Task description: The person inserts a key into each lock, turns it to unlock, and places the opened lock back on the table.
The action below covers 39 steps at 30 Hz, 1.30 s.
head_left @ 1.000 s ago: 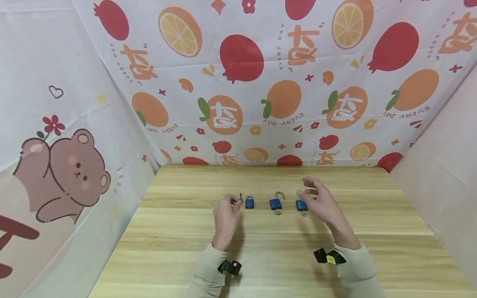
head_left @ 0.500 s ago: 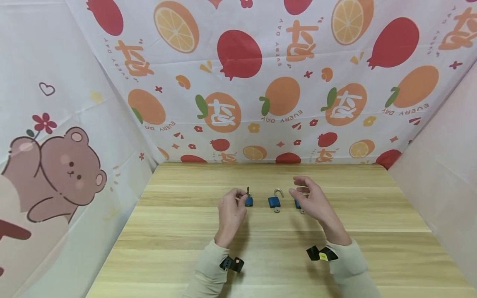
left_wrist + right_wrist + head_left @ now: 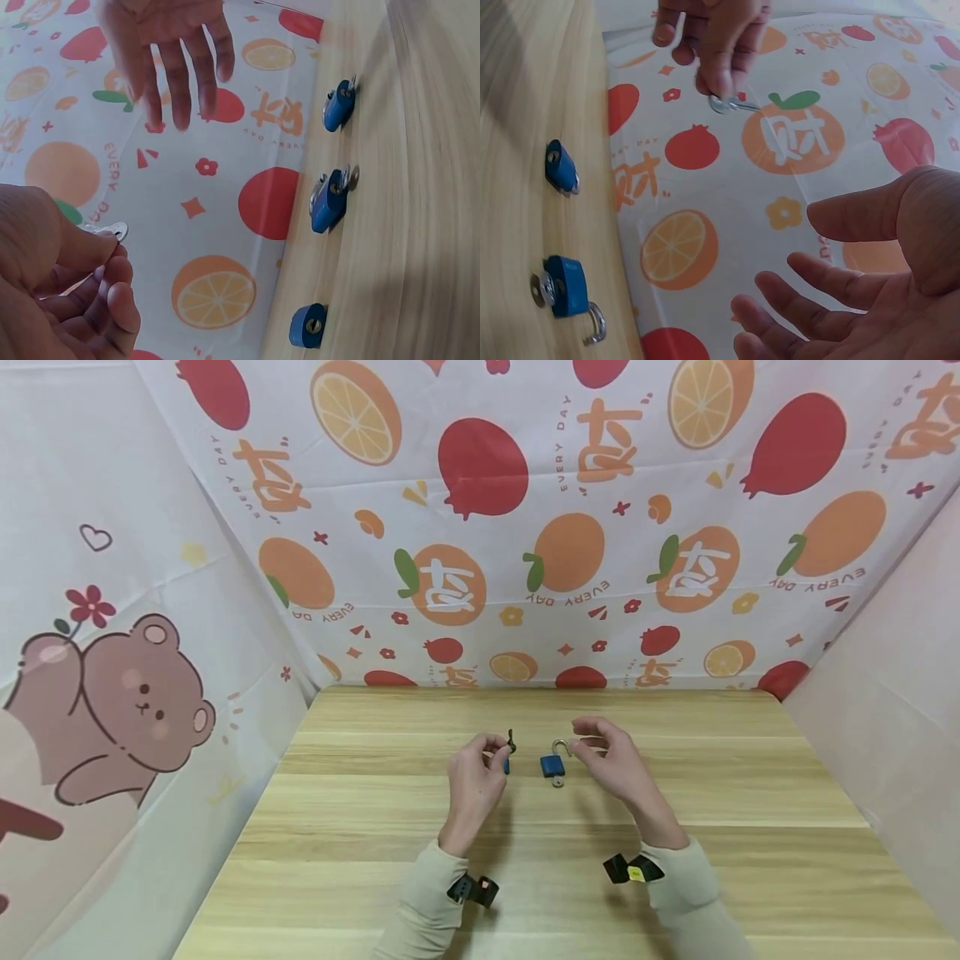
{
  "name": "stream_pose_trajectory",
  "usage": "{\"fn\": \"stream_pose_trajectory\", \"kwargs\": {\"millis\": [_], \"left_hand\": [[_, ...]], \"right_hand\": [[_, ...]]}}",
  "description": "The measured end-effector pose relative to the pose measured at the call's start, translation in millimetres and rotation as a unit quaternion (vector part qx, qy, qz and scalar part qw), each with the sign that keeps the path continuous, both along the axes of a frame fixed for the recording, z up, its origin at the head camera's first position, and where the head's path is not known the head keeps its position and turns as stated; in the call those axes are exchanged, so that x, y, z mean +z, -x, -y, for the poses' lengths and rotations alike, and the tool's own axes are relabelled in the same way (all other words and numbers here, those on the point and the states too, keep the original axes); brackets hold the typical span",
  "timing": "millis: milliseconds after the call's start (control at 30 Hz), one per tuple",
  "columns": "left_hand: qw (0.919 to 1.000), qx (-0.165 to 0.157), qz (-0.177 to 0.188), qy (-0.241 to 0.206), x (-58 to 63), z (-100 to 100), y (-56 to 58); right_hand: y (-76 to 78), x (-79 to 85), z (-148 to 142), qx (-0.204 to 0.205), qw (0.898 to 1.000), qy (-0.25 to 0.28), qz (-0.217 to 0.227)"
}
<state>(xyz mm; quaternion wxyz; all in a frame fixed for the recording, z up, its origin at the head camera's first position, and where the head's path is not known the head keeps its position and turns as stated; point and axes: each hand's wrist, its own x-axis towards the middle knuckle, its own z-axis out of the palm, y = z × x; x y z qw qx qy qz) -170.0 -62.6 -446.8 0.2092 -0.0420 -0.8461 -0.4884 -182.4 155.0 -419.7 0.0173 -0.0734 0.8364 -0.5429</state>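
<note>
My left hand (image 3: 476,781) pinches a small silver key (image 3: 721,103) between thumb and fingers, raised above the table. Below and beside it lies a blue padlock (image 3: 506,767) with its keyhole bare, partly covered by the fingers in the head view. To its right, a second blue padlock (image 3: 552,766) has its shackle swung out and a key (image 3: 557,782) in its keyhole. A third blue padlock (image 3: 340,106), also with a key in it, is hidden behind my right hand (image 3: 611,764) in the head view. That hand hovers with fingers spread and holds nothing.
The padlocks lie in a row on a wood-grain table (image 3: 375,827). A fruit-printed cloth (image 3: 480,543) hangs at the table's back edge. Pale cloths stand at both sides, the left one (image 3: 142,693) printed with a bear.
My left hand has moved right with the key, now in front of the left padlock. My right hand has shifted left toward the middle padlock, covering the right one in the head view.
</note>
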Motion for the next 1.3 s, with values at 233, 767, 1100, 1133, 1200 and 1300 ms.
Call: {"fn": "stream_pose_trajectory", "kwargs": {"millis": [233,767,1100,1133,1200,1300], "left_hand": [[0.9997,-0.011,-0.014,-0.015,2.4,-5.6,0.3],[0.9979,-0.038,-0.024,-0.047,4.5,-13.5,-0.6],[0.9973,-0.049,-0.032,-0.044,4.5,-18.2,-1.8],[0.9972,-0.051,-0.033,-0.043,4.7,-18.5,-1.9],[0.9973,-0.052,-0.029,-0.042,5.0,-19.2,-2.4],[0.9975,-0.051,-0.026,-0.042,4.6,-19.9,-2.9]], "right_hand": [[3.0,-4.6,9.8,0.007,1.0,0.004,-0.014],[1.3,-10.2,28.3,0.027,0.999,0.023,-0.023],[0.6,-12.7,35.4,0.021,0.999,0.042,-0.019],[0.3,-12.9,35.8,0.021,0.999,0.043,-0.019],[-0.5,-13.4,36.6,0.023,0.999,0.045,-0.019],[-1.3,-14.2,38.0,0.026,0.998,0.05,-0.018]]}}
